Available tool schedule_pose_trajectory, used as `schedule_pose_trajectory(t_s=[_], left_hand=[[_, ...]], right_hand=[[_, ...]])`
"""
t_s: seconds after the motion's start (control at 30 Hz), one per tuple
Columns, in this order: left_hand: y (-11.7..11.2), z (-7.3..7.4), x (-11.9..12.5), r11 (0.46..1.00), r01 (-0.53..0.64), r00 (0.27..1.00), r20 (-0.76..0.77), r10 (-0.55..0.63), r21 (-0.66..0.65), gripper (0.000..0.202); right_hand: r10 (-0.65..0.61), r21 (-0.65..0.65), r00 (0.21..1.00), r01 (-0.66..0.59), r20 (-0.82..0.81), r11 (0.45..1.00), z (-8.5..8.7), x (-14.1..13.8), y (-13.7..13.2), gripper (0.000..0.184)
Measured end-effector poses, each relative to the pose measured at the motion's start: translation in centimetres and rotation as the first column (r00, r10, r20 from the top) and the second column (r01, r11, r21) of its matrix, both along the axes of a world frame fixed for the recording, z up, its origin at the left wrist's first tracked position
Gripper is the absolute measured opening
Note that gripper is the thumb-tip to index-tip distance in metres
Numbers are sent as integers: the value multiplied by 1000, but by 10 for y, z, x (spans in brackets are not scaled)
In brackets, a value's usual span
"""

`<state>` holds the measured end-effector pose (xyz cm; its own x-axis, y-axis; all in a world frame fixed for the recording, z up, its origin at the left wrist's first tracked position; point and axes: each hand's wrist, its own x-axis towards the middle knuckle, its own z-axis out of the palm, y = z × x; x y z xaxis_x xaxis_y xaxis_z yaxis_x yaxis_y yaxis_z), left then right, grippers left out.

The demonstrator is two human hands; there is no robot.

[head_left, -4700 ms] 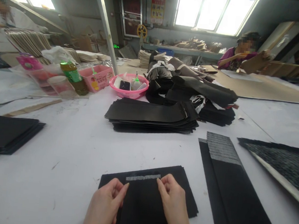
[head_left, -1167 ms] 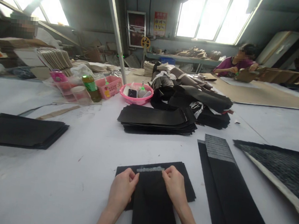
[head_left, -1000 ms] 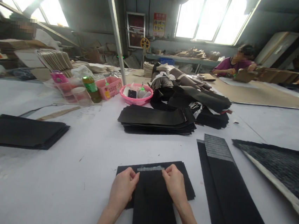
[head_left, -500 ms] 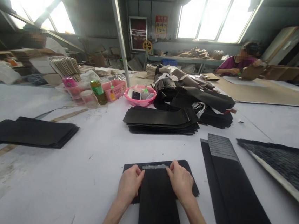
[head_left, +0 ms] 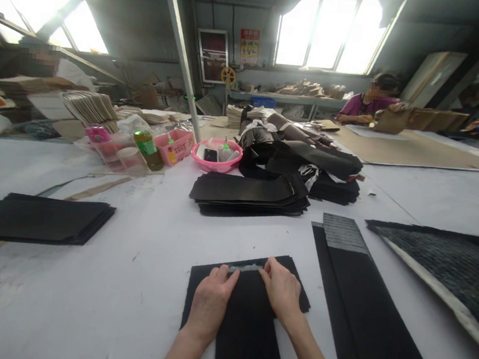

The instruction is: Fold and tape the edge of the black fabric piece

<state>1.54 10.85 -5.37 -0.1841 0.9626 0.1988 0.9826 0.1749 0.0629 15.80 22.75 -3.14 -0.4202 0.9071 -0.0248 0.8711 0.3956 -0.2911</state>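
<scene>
A long black strip (head_left: pixel 246 321) with a greyish, glue-like band (head_left: pixel 250 268) along its far end lies over a small stack of black pieces (head_left: pixel 195 288) in front of me. My left hand (head_left: pixel 212 300) rests on the strip's far left end, fingers bent over the edge and thumb beside the band. At the far right corner, my right hand (head_left: pixel 283 288) pinches the strip between thumb and fingers. The undersides of the fingertips are hidden.
Right of my hands lie long black strips (head_left: pixel 363 304) with grey-banded ends, then a dark textured sheet (head_left: pixel 447 267). Black piles sit ahead (head_left: pixel 242 194) and left (head_left: pixel 41 219). A pink basin (head_left: pixel 217 165) and a bottle (head_left: pixel 149 151) stand farther back. Two people work behind.
My left hand has shifted inward along the strip's far edge, its fingers now farther over the band. The right hand keeps its corner. The whole view has swung slightly.
</scene>
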Motion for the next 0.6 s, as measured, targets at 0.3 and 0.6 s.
schedule_pose_trajectory(t_s=[0.3,0.6], left_hand=[[3,1,-7,999,26,999,43,-25,-36,43],[4,8,-12,1000,-3,968,252,-4,25,30]], right_hand=[[213,116,976,-205,-54,972,11,-4,0,4],[530,114,848,-525,-18,844,13,-24,21,9]])
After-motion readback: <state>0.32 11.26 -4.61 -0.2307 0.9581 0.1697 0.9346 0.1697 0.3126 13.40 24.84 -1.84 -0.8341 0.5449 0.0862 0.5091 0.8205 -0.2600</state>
